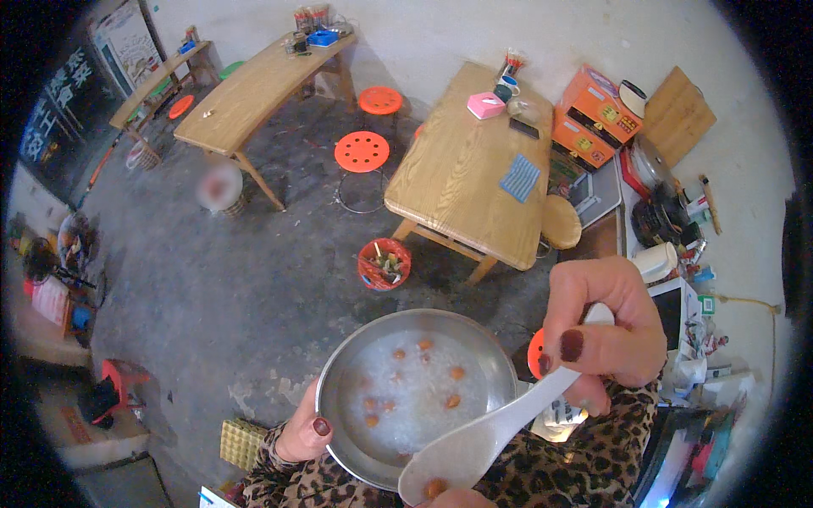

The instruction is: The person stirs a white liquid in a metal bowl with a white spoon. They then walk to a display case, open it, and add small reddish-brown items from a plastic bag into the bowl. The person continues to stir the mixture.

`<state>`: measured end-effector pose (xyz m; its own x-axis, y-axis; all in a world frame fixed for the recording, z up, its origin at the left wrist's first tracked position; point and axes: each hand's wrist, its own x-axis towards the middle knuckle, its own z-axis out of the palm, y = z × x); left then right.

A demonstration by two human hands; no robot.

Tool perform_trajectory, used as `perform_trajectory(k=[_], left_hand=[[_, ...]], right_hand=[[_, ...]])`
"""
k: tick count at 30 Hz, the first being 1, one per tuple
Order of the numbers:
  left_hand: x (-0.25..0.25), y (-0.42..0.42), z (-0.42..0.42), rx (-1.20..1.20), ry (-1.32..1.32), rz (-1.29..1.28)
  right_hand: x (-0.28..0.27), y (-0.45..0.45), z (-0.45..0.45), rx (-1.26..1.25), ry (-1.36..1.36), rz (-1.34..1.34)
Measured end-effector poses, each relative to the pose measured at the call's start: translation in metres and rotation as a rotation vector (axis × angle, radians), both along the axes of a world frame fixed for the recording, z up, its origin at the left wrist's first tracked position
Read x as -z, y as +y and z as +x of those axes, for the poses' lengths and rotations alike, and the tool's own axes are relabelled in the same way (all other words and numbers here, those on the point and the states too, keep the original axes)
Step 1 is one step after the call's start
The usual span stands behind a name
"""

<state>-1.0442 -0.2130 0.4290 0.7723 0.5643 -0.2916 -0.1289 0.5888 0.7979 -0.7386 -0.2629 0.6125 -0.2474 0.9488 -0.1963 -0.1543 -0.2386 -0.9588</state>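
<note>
My left hand (306, 424) grips the rim of a round metal bowl (327, 374), thumb over its edge. Cloudy whitish liquid (413, 387) fills much of the bowl, and several small orange-brown pieces (456, 373) float in it. Between thumb and fingers, my right hand (606, 330) pinches the handle of a white soup spoon (502, 422). The spoon slants down across the bowl's lower right rim. One brown piece (435, 487) sits in its scoop, close to me at the bottom edge of the view. Both forearms wear leopard-print cloth.
Ahead stands a wooden table (457, 190) with a folded blue cloth (521, 178) and a pink tissue box (486, 105). Orange stools (362, 152) and a red-lined waste bin (384, 263) are on the concrete floor. Orange cartons (581, 143) and a cluttered counter line the right wall.
</note>
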Motion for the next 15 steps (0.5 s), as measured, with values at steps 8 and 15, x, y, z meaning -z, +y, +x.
perform_trajectory(k=[8,15], left_hand=[[0.0001,-0.0020,-0.0047,-0.013,0.010,0.004],[-0.0011,-0.0021,-0.0051,-0.017,0.003,0.018]], right_hand=[[-0.0019,0.0047,-0.0070,-0.006,-0.002,0.002],[-0.0050,0.0056,-0.0086,-0.043,-0.009,0.013]])
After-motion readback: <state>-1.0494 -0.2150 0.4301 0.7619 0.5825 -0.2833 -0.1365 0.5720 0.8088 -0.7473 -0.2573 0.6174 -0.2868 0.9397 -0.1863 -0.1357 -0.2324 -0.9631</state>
